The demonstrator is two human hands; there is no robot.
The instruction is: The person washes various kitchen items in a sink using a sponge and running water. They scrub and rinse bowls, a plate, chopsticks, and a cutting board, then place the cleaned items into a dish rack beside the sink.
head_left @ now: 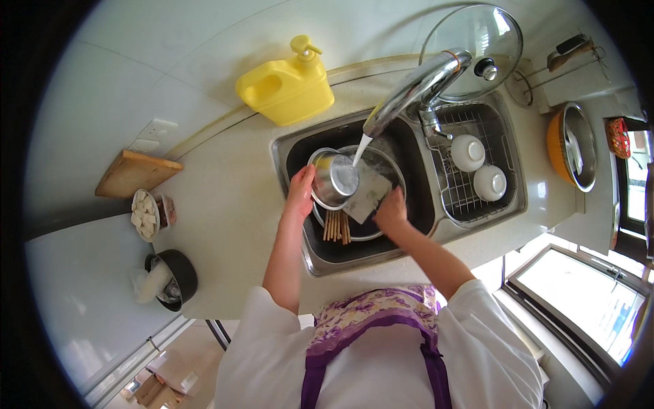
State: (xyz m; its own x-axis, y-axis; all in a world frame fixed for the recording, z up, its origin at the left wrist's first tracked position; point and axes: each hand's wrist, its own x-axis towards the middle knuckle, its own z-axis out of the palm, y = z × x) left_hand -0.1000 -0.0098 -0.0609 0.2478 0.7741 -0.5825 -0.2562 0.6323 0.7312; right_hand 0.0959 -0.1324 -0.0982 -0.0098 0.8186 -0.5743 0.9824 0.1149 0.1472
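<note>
My left hand grips the rim of a stainless steel bowl, tilted with its base towards the faucet. Water runs from the spout beside the bowl's base. My right hand, a little blurred, is at the lower right edge of a pale cloth; its fingers are partly hidden, so whether they grip the cloth cannot be told. Beneath lies a large round metal-rimmed basin or pan in the left sink. Several wooden chopsticks stick out below the steel bowl.
Two white bowls rest upside down on a wire rack in the right sink. A glass lid stands behind the faucet. A yellow pump jug is at the back. Left are a cutting board and a black pot.
</note>
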